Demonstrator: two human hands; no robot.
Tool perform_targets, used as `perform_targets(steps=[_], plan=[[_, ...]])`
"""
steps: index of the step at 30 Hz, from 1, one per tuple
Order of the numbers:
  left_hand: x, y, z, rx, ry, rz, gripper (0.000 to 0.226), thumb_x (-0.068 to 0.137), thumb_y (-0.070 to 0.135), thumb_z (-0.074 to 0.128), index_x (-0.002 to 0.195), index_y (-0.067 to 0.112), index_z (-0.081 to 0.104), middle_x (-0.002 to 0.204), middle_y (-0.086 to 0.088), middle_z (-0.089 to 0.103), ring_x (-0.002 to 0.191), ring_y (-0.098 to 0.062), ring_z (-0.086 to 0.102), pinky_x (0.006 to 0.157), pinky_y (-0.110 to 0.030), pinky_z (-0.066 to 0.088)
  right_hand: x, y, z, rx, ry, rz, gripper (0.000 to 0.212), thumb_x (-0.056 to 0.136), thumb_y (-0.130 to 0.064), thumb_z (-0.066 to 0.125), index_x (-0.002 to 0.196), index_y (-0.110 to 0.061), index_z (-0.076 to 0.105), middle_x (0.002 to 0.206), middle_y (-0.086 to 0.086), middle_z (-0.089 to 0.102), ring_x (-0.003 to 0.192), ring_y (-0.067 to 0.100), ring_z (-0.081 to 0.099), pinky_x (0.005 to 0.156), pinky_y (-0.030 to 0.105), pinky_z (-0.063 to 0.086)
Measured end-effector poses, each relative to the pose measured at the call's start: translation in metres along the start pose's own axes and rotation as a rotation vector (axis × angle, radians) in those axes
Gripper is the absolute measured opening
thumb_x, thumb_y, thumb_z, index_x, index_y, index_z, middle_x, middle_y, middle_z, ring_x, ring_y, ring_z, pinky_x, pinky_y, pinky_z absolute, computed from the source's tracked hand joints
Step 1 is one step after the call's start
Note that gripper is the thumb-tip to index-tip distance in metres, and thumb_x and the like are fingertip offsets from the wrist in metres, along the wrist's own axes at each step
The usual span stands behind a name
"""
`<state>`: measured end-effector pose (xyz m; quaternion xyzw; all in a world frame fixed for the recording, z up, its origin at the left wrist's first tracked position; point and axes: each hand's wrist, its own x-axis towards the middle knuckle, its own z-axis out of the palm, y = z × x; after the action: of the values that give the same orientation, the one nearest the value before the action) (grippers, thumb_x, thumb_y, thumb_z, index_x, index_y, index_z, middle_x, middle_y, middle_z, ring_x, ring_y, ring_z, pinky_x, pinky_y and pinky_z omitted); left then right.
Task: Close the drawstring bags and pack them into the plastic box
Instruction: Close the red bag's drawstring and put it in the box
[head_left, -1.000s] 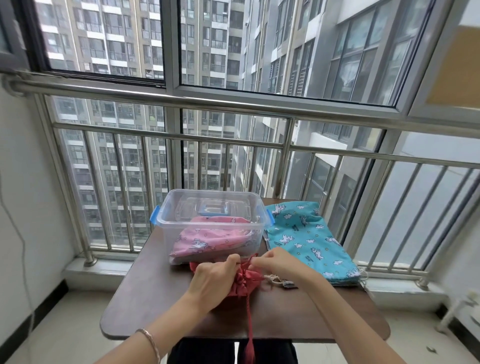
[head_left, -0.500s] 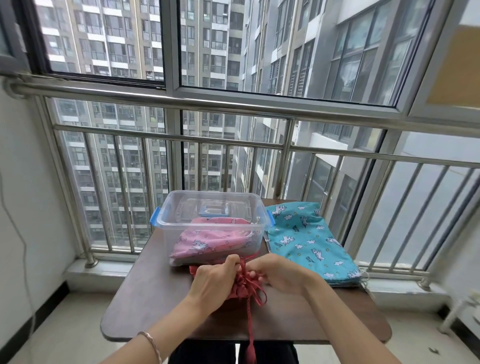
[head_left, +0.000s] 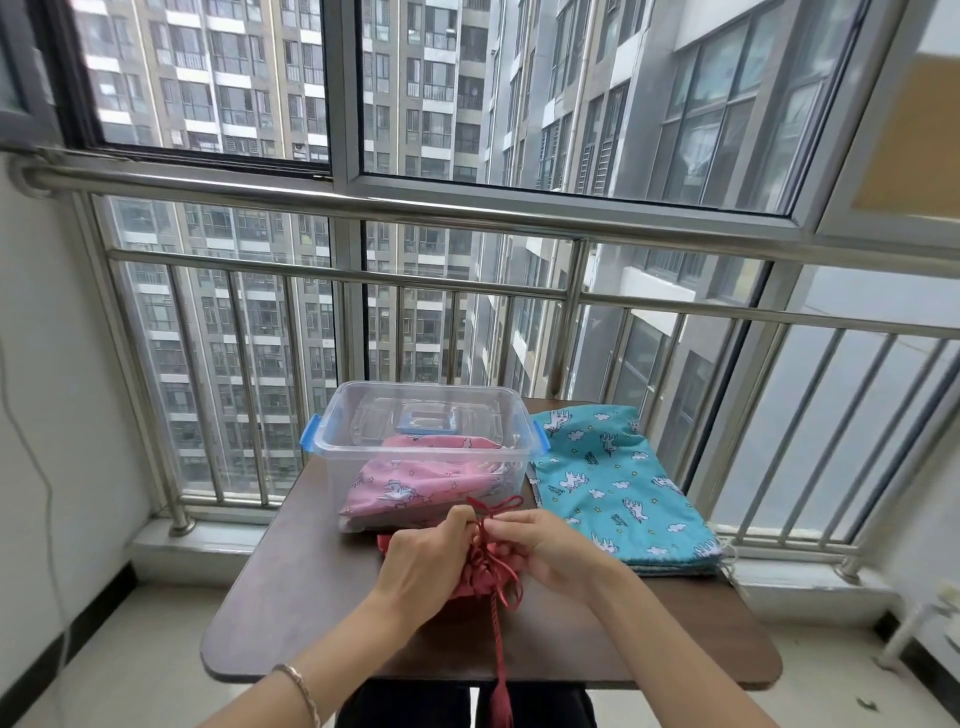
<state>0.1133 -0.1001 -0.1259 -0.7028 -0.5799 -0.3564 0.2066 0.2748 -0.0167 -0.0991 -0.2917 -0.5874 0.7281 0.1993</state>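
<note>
A red drawstring bag (head_left: 480, 577) lies gathered on the brown table (head_left: 291, 597) just in front of the clear plastic box (head_left: 332, 441). My left hand (head_left: 426, 556) and my right hand (head_left: 545, 545) both pinch its red cord (head_left: 501, 639) above the bunched mouth. A loop of cord stands up between my fingers, and one long end hangs over the table's front edge. A pink patterned bag (head_left: 410, 483) lies inside the box. A turquoise patterned bag (head_left: 613, 478) lies flat to the right of the box.
The box's lid with a blue handle (head_left: 428, 421) leans behind or inside the box. A steel railing (head_left: 467, 208) and window bars stand right behind the table. A white wall (head_left: 47, 415) is at the left.
My hands have risen slightly and drawn close together over the bag's mouth. The cord, earlier pulled sideways to the right, now forms loops between my fingers.
</note>
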Motion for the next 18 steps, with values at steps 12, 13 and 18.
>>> perform_targets(steps=[12, 13, 18], plan=[[0.001, 0.0, 0.003, 0.002, 0.011, -0.095, 0.008, 0.09, 0.028, 0.043, 0.09, 0.021, 0.044, 0.044, 0.0, 0.055, 0.033, -0.022, 0.051, 0.031, -0.024, 0.028, 0.004, 0.005, 0.004, 0.001, 0.14, 0.0, 0.011, 0.085, -0.016, 0.071, 0.083, -0.006, 0.075, 0.067, 0.001, 0.057, 0.058, 0.008, 0.047, 0.061, 0.019, 0.041], [0.001, 0.0, 0.003, 0.002, 0.018, -0.093, 0.008, 0.09, 0.028, 0.043, 0.089, 0.021, 0.044, 0.044, 0.0, 0.055, 0.033, -0.022, 0.051, 0.031, -0.024, 0.028, 0.006, 0.007, 0.005, 0.038, 0.166, 0.017, 0.011, 0.086, -0.015, 0.07, 0.082, -0.006, 0.075, 0.068, 0.002, 0.059, 0.057, 0.008, 0.046, 0.059, 0.019, 0.041], [0.0, -0.001, 0.004, -0.032, 0.05, -0.095, 0.007, 0.091, 0.028, 0.043, 0.088, 0.022, 0.044, 0.045, 0.002, 0.056, 0.034, -0.022, 0.051, 0.033, -0.025, 0.031, 0.008, 0.008, 0.005, 0.208, 0.189, 0.17, 0.011, 0.086, -0.016, 0.068, 0.09, -0.006, 0.073, 0.079, 0.005, 0.063, 0.056, 0.009, 0.044, 0.056, 0.02, 0.042]])
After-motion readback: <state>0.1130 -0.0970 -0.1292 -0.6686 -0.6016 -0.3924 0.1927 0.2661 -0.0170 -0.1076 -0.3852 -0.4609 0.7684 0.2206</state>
